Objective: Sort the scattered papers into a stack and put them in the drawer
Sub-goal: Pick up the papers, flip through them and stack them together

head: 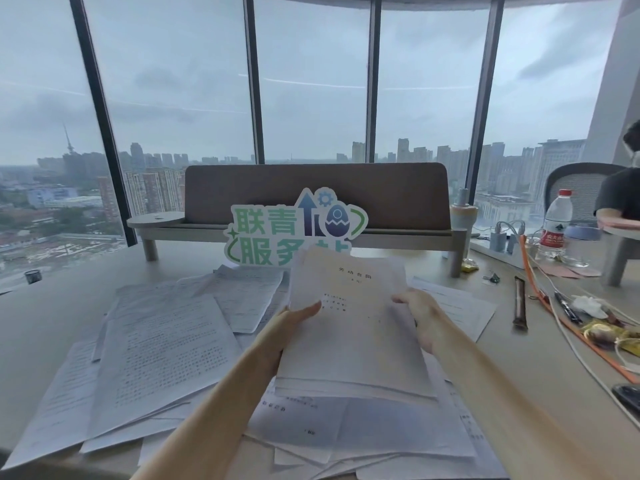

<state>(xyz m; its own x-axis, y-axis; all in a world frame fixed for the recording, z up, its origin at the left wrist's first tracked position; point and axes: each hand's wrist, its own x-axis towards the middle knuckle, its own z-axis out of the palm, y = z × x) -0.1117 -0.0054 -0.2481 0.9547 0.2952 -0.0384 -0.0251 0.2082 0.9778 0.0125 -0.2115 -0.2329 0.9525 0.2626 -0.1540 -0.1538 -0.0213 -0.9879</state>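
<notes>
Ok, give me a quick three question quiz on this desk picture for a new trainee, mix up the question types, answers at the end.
1. True or false: both hands hold the same bundle of papers.
2. Multiple choice: where do most of the loose papers lie? A) in an open drawer B) spread over the desk C) on the chair
3. Fill in the blank: the water bottle with the red cap stands on the person's ____ side of the desk.

Key
1. True: the left hand grips its left edge and the right hand its right edge.
2. B
3. right
</notes>
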